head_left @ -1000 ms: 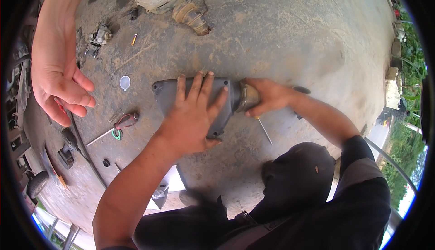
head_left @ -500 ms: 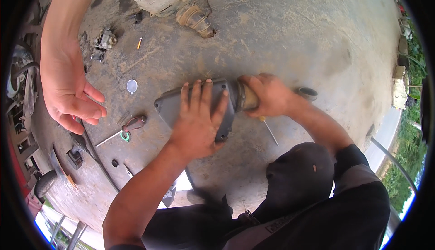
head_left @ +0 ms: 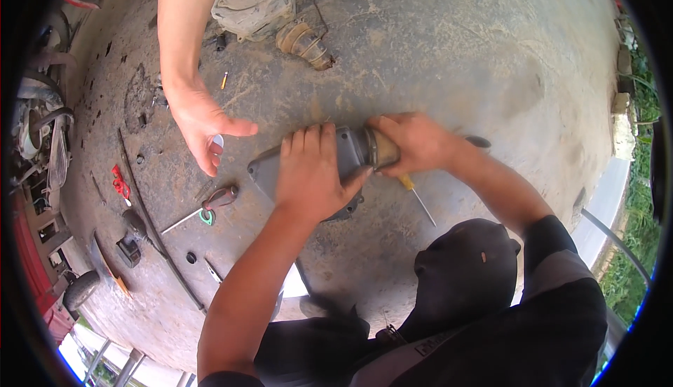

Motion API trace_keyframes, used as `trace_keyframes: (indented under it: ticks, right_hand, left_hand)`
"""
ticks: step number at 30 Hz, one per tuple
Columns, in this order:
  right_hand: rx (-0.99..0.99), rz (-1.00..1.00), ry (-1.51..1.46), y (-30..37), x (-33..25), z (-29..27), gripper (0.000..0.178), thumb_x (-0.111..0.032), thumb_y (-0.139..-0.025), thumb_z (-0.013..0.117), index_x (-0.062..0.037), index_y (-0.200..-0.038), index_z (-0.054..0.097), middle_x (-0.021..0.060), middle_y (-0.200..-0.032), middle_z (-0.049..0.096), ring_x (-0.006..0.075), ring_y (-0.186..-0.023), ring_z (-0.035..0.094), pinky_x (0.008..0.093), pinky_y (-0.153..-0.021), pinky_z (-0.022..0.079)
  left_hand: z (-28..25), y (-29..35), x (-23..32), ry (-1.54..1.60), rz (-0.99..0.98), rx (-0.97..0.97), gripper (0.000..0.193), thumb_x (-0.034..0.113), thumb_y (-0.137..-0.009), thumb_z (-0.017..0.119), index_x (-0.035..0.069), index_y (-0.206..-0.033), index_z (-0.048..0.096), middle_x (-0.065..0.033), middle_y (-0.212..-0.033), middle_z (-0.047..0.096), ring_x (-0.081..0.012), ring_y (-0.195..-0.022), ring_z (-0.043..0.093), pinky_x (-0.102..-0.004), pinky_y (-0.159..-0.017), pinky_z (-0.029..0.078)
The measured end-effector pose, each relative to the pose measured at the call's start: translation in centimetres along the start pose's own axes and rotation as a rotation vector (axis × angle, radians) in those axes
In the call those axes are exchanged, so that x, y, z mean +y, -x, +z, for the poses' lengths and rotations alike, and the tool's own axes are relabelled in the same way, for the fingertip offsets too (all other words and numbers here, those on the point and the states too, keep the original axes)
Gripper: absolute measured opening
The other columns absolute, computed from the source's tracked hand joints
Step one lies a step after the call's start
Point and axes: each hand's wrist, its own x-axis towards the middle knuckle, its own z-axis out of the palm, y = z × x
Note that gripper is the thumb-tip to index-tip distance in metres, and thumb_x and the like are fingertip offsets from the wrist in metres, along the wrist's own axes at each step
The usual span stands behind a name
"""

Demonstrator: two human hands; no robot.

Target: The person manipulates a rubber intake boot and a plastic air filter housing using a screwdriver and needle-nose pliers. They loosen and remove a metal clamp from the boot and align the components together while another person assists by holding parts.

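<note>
1. Black housing (head_left: pixel 350 153) is placed mid-scene, low over the floor (head_left: pixel 449 71), right in front of the person; whether its underside is rested on the floor cannot be told.
2. It is held by the left hand (head_left: pixel 312 170), laid broadly across the top: fingers side by side toward the far edge, thumb stretched right. Such a wide hold is presumably used for steadiness.
3. Brown tube (head_left: pixel 386 150), fitted at the housing's right end, is clasped by the right hand (head_left: pixel 415 141), curled closely round it; that grip probably suits the round shape and keeps both parts in line.
4. Yellow-handled screwdriver (head_left: pixel 406 182) is seen just near of the right hand, blade pointed near-right; contact cannot be told.
5. Co-worker's hand (head_left: pixel 201 120) is extended from far left, half spread, apart from the housing, nothing seen gripped. White disc (head_left: pixel 218 140) is partly hidden by it.
6. Dark-red screwdriver (head_left: pixel 223 198), green ring (head_left: pixel 207 217) and black cable (head_left: pixel 144 208) are laid at left, likely for easy reach.
7. Ribbed tan boot (head_left: pixel 301 41) and pale casting (head_left: pixel 256 8) are set far, well apart, perhaps for working room.
</note>
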Motion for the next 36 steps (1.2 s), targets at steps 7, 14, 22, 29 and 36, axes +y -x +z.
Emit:
trace_keyframes:
  ticks: [7,14,22,29,36]
  right_hand:
    - [-0.015,-0.033,-0.034,-0.2,1.0,0.1,0.086,-0.042,-0.068,0.094,-0.0019,-0.135,0.058,0.0226,-0.101,0.072,0.0445,-0.091,0.072,0.0506,-0.079,0.058]
    - [-0.08,-0.097,-0.119,-1.0,2.7,-0.1,0.093,-0.042,-0.066,0.097,-0.0019,-0.139,0.057,0.0216,-0.108,0.073,0.0438,-0.1,0.072,0.0486,-0.085,0.059]
    - [-0.212,-0.052,-0.148,-2.1,3.1,-1.1,0.096,-0.045,-0.064,0.098,-0.0042,-0.141,0.058,0.0212,-0.119,0.072,0.0425,-0.109,0.071,0.0483,-0.094,0.058]
    - [-0.136,-0.033,-0.099,-0.7,3.2,-0.6,0.1,-0.052,-0.065,0.097,-0.0089,-0.146,0.056,0.0194,-0.121,0.071,0.0437,-0.113,0.068,0.0501,-0.098,0.056]
    - [-0.088,-0.032,-0.138,0.2,2.7,-0.8,0.102,-0.05,-0.067,0.096,-0.0073,-0.148,0.051,0.0217,-0.125,0.067,0.0449,-0.121,0.063,0.0514,-0.105,0.051]
  left_hand:
    - [0.0,-0.3,-0.1,-0.034,0.016,-0.036,0.091,0.059,-0.083,0.079,-0.008,-0.139,0.054,-0.0236,-0.133,0.06,-0.0409,-0.125,0.055,-0.0555,-0.111,0.039]
    - [0.0,-0.3,-0.2,-0.006,0.004,-0.065,0.092,0.058,-0.082,0.08,-0.008,-0.14,0.052,-0.0235,-0.131,0.061,-0.0409,-0.124,0.055,-0.0532,-0.11,0.042]
    - [-0.2,-0.7,-0.2,-0.003,-0.001,-0.075,0.09,0.059,-0.083,0.078,-0.008,-0.138,0.054,-0.0231,-0.13,0.061,-0.0402,-0.124,0.056,-0.0537,-0.11,0.042]
    - [-0.2,-0.6,-0.1,-0.059,-0.012,-0.103,0.091,0.06,-0.084,0.076,-0.008,-0.141,0.053,-0.023,-0.133,0.059,-0.04,-0.127,0.054,-0.0547,-0.113,0.039]
    - [-0.2,-0.7,0.1,-0.076,-0.003,-0.065,0.092,0.057,-0.083,0.077,-0.009,-0.142,0.053,-0.0227,-0.131,0.06,-0.0391,-0.124,0.055,-0.0527,-0.109,0.041]
